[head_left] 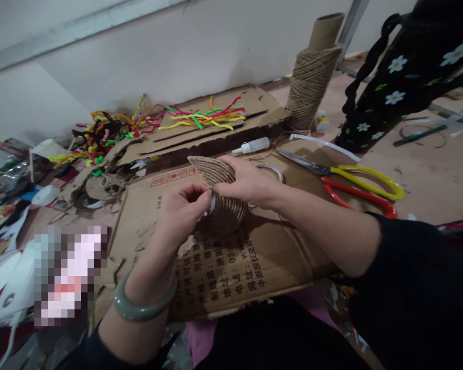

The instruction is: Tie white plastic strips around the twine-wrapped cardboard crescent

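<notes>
A leaf-shaped piece covered in rows of brown jute twine point(226, 213) is held above the cardboard, its pointed tip toward the back. My right hand point(249, 180) grips it from the right, thumb across the near face and fingers behind. At its left edge my left hand point(183, 208) is closed in a pinch, thumb and index fingertip together. Whatever lies between those fingertips is too small to make out. A bit of white shows on the piece just below them. Under both hands lies a flattened cardboard box point(146, 257) with printed characters.
Scissors point(324, 172) with yellow and red handles lie to the right. Behind my hands are a white squeeze bottle point(254, 145) and bright pipe cleaners point(204, 115). A twine spool point(310, 85) stands at the back, beside a black flowered bottle point(397, 82). Craft scraps clutter the left.
</notes>
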### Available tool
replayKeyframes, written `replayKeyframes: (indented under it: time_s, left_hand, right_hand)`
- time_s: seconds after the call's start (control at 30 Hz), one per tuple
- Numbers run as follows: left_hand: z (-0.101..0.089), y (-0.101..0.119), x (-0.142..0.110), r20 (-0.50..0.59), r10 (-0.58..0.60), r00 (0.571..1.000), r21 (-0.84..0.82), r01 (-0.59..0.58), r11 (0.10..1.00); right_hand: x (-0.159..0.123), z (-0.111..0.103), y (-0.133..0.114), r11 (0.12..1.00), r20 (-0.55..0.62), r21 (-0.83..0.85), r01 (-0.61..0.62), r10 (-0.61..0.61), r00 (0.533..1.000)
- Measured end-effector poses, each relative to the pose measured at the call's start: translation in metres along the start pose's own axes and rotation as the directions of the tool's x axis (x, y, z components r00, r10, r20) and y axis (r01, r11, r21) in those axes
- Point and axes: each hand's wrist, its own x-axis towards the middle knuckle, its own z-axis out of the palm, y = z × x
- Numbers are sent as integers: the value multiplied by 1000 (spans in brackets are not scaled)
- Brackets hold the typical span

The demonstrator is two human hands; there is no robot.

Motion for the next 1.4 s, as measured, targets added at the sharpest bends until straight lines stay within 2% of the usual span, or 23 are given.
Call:
replayKeyframes:
  time_s: [0.5,0.73,0.93,1.3,1.4]
  left_hand:
    - [1,2,-1,-10,26,1000,-2,-26,1000]
    - [2,3,-2,-11,-6,1000,-23,5,1000]
    - [1,-1,0,-10,38,999,-21,-38,999]
    - [2,1,0,-29,36,999,-46,-37,998]
    - [1,1,0,-2,45,999,-54,-45,998]
  right_hand:
    - [-2,0,-6,998,-36,-57,-16,14,999]
    - [-1,0,-3,1000,-38,-18,-15,14,999]
    - [-1,1,-3,1000,-35,-12,-6,6,999]
    - [-2,0,-4,999,-18,30,-17,18,1000]
    - [-2,0,-4,1000,-18,18,-5,5,1000]
